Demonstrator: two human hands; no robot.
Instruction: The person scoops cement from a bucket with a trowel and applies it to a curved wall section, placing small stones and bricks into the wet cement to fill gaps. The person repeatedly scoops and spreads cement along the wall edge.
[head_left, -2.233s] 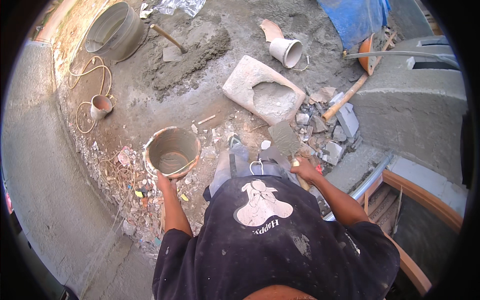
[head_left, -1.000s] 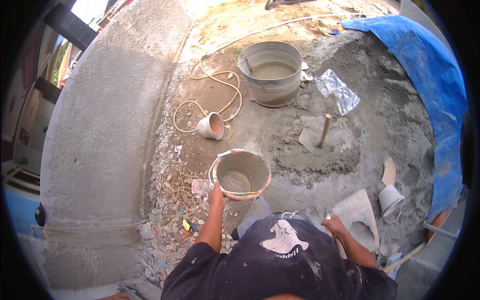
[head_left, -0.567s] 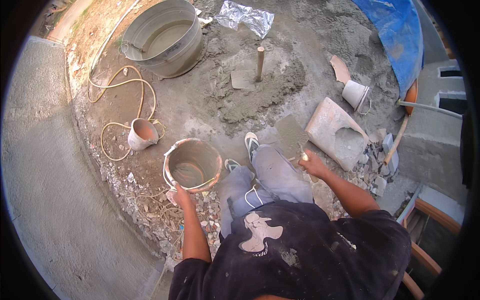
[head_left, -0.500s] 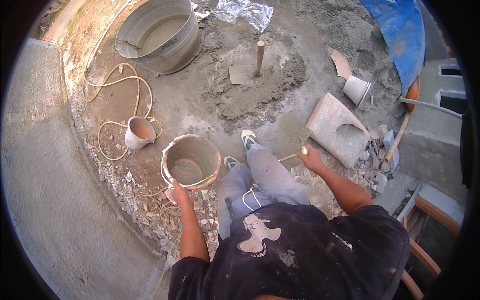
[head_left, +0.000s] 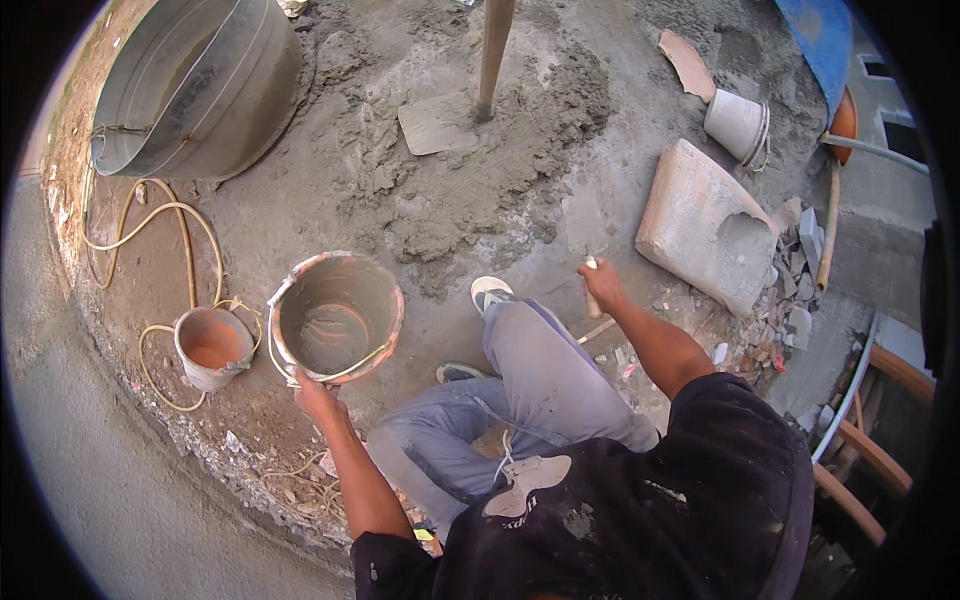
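Observation:
My left hand (head_left: 318,399) is closed at the near rim of a mortar-smeared bucket (head_left: 376,300), by its white wire handle. A little wet grey residue coats the bucket's inside. In my right hand (head_left: 606,290) is a trowel (head_left: 583,228); the fingers wrap its pale handle, and its grey blade points away from me, hard to tell from the ground. Ahead of my feet spreads a heap of wet mortar (head_left: 450,215). A shovel (head_left: 437,124) stands in the heap, blade low and wooden handle upright.
A large metal tub (head_left: 240,110) stands far left, near a coiled hose (head_left: 185,208) and a small bucket (head_left: 212,340). To the right lie a dented, cement-crusted container (head_left: 690,220), a tipped white bucket (head_left: 735,125), a broken shard (head_left: 686,65) and rubble (head_left: 797,325).
My body has bent lower and my knees have folded, bringing the mortar heap closer. The left hand keeps the bucket, the right hand keeps the trowel, reaching forward nearer the heap.

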